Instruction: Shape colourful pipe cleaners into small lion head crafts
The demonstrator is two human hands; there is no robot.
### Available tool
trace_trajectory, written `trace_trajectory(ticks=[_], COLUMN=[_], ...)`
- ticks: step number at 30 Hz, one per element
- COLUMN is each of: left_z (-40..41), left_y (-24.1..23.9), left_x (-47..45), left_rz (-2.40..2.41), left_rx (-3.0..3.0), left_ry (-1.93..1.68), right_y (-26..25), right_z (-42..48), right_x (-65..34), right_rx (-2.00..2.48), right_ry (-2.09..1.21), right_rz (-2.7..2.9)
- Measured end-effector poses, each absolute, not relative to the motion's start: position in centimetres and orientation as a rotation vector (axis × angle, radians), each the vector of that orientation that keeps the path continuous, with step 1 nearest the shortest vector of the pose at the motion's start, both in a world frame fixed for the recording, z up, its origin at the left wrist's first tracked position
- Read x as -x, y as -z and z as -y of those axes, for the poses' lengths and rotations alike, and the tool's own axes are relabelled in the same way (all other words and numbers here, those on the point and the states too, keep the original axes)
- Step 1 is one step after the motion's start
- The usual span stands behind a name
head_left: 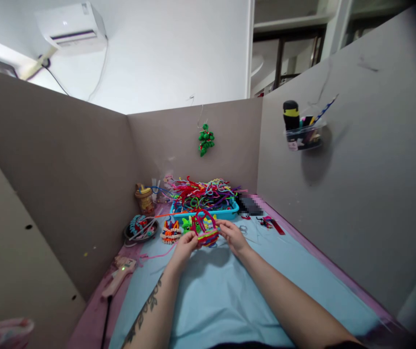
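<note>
Both of my hands meet over the light blue cloth (222, 295) and hold a small multicoloured pipe-cleaner craft (207, 234) with a red loop standing up from it. My left hand (186, 246) pinches its left side with closed fingers. My right hand (231, 234) grips its right side, fingers closed on it too. Just behind the craft lie an orange pipe-cleaner figure (170, 231) and a green one (188, 224).
A blue tray (229, 211) heaped with coloured pipe cleaners stands at the back. A dark bowl (140, 229) and a jar (144, 198) sit at the left, a pink glue gun (120, 275) nearer me. Grey partition walls enclose three sides; a cup of pens (304, 131) hangs on the right wall.
</note>
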State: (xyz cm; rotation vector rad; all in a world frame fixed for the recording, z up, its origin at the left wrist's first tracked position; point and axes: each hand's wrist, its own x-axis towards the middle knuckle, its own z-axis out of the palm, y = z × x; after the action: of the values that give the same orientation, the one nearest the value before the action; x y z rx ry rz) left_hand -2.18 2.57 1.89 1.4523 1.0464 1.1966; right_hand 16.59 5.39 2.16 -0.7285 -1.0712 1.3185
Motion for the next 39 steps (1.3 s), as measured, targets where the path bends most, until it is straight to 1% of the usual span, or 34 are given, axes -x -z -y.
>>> trace_trajectory(ticks=[7,19,22,25,30,34,39], left_z=[-2.4,-2.5,-2.7,-3.1,-3.3,-3.3,-3.4], left_y=[-2.2,-1.7,-1.6,-1.3,-0.8,-0.6,-0.4], left_x=[2.1,1.9,2.0,2.3,2.3,2.1,1.8], left_rz=[-0.978,-0.935,-1.051,-1.234,-1.341,-1.383,-1.422], left_rx=[-1.303,-1.351,-1.442,-1.55,-1.593,-1.633,-1.661], left_ry=[-1.2,-1.181,-1.225,-1.279,-1.296,-1.291,-1.281], right_y=[-2.0,-1.0,-0.6,-0.7,-1.5,-1.6,-1.4], right_z=[-5.0,-5.7,-6.0,-5.5,-3.9,-3.4,-3.4], right_x=[-16.4,-16.3,-16.3,-16.2,-15.6,-15.0,-14.7], right_rx=[0.616,0.65,0.767,0.889,0.79,0.794,0.813], right_ry=[-1.375,-1.215,-1.064,-0.815,-0.428,-0.314,-0.327], right_rz=[1.135,1.363,1.4,1.423,1.764,1.919,1.98])
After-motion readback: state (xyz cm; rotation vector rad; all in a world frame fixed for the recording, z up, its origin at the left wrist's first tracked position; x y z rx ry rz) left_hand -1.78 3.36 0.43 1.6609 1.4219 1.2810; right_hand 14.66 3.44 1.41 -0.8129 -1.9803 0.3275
